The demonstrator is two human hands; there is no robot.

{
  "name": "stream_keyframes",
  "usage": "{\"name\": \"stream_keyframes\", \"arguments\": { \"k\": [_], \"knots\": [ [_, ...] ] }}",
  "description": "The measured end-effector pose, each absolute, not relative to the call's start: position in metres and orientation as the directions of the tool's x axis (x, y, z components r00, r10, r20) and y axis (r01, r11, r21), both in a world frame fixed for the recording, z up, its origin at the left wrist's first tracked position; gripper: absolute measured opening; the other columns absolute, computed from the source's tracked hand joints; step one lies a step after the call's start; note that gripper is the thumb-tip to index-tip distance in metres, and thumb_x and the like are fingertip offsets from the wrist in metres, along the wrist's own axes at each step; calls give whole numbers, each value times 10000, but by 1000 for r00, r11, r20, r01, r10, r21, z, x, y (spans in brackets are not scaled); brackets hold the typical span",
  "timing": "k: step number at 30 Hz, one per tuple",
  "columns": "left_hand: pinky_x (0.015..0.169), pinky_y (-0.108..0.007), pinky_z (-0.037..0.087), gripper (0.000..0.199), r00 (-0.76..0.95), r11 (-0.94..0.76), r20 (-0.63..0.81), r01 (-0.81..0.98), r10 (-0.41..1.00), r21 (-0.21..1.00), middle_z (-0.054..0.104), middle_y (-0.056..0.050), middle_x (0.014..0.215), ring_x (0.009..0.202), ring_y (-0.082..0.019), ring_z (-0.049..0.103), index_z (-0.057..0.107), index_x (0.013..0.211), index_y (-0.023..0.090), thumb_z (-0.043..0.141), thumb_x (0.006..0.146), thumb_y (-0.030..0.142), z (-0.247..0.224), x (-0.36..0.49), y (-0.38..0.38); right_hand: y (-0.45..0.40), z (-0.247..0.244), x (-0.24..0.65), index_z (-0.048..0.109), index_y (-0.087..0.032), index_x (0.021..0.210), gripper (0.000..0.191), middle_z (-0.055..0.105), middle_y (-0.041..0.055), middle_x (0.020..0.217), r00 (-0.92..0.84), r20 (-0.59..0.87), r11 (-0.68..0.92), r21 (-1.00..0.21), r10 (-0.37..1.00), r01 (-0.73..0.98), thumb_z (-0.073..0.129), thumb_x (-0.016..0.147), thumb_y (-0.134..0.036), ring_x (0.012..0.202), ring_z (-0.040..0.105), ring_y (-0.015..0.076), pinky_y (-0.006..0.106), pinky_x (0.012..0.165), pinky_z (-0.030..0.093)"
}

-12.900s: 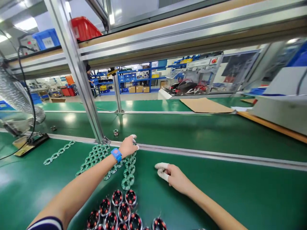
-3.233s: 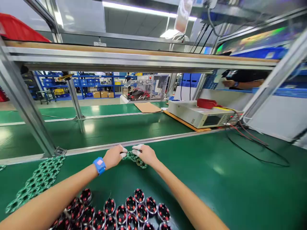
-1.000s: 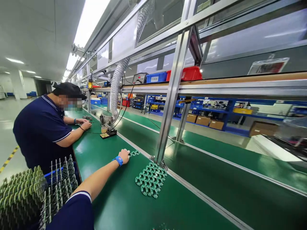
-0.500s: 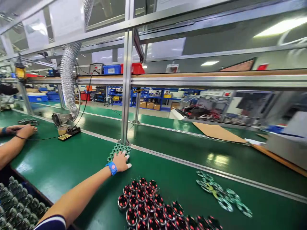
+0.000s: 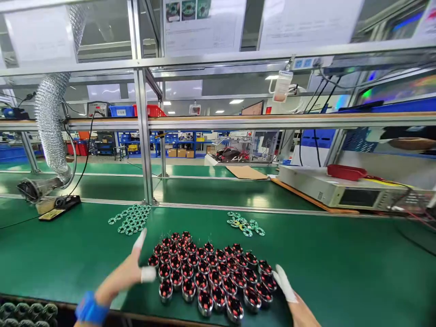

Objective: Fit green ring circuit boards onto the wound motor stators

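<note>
Many round metal-rimmed parts with black and red tops (image 5: 214, 277) stand grouped on the green bench top. At the group's left edge is my left hand (image 5: 131, 268), thumb and forefinger spread, with white finger covers and a blue wristband (image 5: 91, 309); nothing is in it. My right hand (image 5: 288, 290), also with white-covered fingers, lies against the right edge of the group, its fingers stretched out and holding nothing visible. Green ring-shaped boards (image 5: 132, 219) lie flat behind my left hand. A smaller loose pile of such rings (image 5: 245, 225) lies behind the group.
A soldering iron stand (image 5: 59, 208) and a flexible metal duct (image 5: 51, 122) are at the left. A metal post (image 5: 143, 136) rises behind the bench. A measuring instrument (image 5: 354, 190) stands at the right. A tray of parts (image 5: 29, 313) is at the lower left.
The view has swung right. My left hand has left the green rings and come to the left of the round parts. My right hand has come into view at their right.
</note>
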State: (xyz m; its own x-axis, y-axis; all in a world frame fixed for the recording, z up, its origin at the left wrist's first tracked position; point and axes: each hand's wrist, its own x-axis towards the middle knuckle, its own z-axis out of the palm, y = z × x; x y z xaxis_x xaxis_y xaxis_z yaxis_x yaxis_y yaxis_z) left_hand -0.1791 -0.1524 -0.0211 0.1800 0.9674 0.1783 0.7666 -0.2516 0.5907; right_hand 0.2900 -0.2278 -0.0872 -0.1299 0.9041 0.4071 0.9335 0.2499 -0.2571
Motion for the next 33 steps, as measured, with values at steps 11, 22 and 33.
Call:
{"name": "stream_keyframes", "arguments": {
  "k": [11, 22, 33],
  "knots": [
    [1097, -455, 181, 1339, 69, -218, 319, 860, 945, 461, -37, -230, 1484, 1368, -366, 43, -105, 1417, 104, 772, 456, 419, -41, -93, -211, -220, -66, 196, -161, -24, 1399, 1292, 195, 296, 1436, 34, 313, 81, -349, 949, 933, 641, 564, -599, 1351, 123, 381, 537, 1033, 191],
    [1028, -452, 276, 1263, 48, -186, 343, 906, 938, 380, 68, -241, 1471, 1354, -365, 147, -70, 1413, 130, 744, 516, 486, -34, -74, -189, -205, -41, 142, -113, -92, 1415, 1338, 121, 337, 1423, 147, 152, -63, -455, 977, 888, 698, 497, -631, 1331, 123, 425, 536, 1018, 108],
    [1011, -425, 338, 1137, -30, -159, 368, 868, 929, 471, 150, -239, 1452, 1310, -362, 277, 37, 1411, 128, 746, 573, 422, -15, -76, -132, -154, -31, 99, -49, -95, 1428, 1164, 204, 279, 1435, 129, 237, 28, -564, 963, 825, 677, 618, -509, 1322, 187, 396, 548, 1034, 127]
  ]
}}
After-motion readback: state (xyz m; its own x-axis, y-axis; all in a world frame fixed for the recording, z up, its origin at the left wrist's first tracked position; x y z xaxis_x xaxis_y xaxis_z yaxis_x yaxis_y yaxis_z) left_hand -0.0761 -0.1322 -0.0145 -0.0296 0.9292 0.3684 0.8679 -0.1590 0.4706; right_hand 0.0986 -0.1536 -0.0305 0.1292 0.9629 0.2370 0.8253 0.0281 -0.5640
